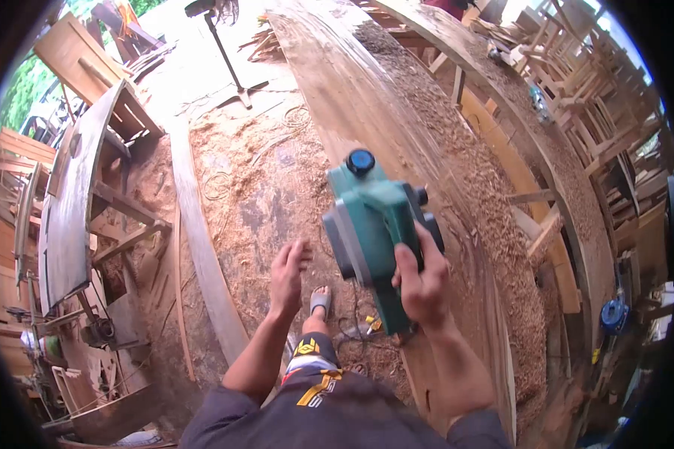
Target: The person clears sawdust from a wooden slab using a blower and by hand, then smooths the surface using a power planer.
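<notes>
Your right hand (424, 288) is grasping the teal power planer (371, 243) over the left edge of the wide plank (352, 82), nearer its close end — whether it's touching the wood, you can't tell here. Your left hand (289, 275) is hanging empty off that edge, fingers loosely curled. You're apparently surfacing the plank; another pass would be calling for a level planer and steady pressure.

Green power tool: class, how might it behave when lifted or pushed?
The green power tool is probably stiff, given its hard-looking housing. It may feel heavy, being bulkier than the right hand gripping its handle. Its boxy body seems unlikely to roll.
</notes>
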Available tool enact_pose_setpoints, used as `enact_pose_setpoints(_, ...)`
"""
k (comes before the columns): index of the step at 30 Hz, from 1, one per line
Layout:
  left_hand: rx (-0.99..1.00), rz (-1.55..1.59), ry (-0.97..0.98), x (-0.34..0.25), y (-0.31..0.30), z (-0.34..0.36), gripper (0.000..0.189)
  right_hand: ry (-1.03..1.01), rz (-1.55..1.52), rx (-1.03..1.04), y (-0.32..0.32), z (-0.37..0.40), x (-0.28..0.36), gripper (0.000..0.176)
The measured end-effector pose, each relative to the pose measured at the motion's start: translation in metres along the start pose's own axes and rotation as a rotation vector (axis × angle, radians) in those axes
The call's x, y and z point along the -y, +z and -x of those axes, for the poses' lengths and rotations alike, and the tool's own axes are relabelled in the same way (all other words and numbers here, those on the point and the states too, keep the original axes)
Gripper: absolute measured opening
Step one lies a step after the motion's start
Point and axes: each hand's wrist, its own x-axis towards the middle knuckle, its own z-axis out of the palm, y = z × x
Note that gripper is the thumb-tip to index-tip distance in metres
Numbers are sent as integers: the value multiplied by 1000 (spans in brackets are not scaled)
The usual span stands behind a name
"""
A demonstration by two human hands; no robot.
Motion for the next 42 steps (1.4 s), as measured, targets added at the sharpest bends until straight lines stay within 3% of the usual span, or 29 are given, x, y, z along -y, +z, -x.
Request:
enact_pose_setpoints(2, 12, -85, -79, 31, -28, 0, 30, -102, 46, -43, 26, -55, -10, 39)
enact_pose_setpoints(6, 6, -91, -195, 63, -50, -3, 22, -114, 8, -26, 77, -167, -3, 41)
enact_pose_setpoints(10, 60, -149, -79, 39, -30, -23, 23, -160, 108, 6, 123, -281, -6, 51)
enact_pose_setpoints(13, 31, -104, 18, -4, -16, -46, 30, -148, 46, 78, 121, -288, -15, 49)
enact_pose_setpoints(18, -9, 108, 82, -46, 1, -88, 39, -103, -44, 61, 63, -159, -6, 47)
enact_pose_setpoints(25, 128, -192, -25, -22, 67, -123, 55, 90, 114, 61, -100, 200, -35, 53)
enact_pose_setpoints(29, 168, -39, 22, 12, 87, -130, 63, -55, 331, -6, -160, 347, -42, 56)
enact_pose_setpoints(31, 161, -71, -20, 2, 87, -122, 58, 221, 97, -65, -156, 364, -50, 54)
enact_pose_setpoints(32, 158, -84, -39, -1, 85, -121, 56, 26, 204, -11, -155, 344, -50, 54)
enact_pose_setpoints(36, 224, 72, -143, 40, 57, -134, 52, -46, 229, 81, -118, 246, -46, 62)
enact_pose_setpoints(38, 159, 22, -238, 91, 30, -133, 45, 79, 144, 21, -87, 185, -30, 58)
enact_pose_setpoints(40, 70, -35, -295, 176, -13, -123, 42, 89, 138, 71, -58, 114, -8, 53)
enact_pose_setpoints(41, 23, -223, -315, 185, -29, -99, 40, 89, 93, 72, -41, 82, -3, 51)
enact_pose_setpoints(42, 40, -314, -401, 236, -65, -90, 39, 21, 120, 69, -25, 48, 4, 50)
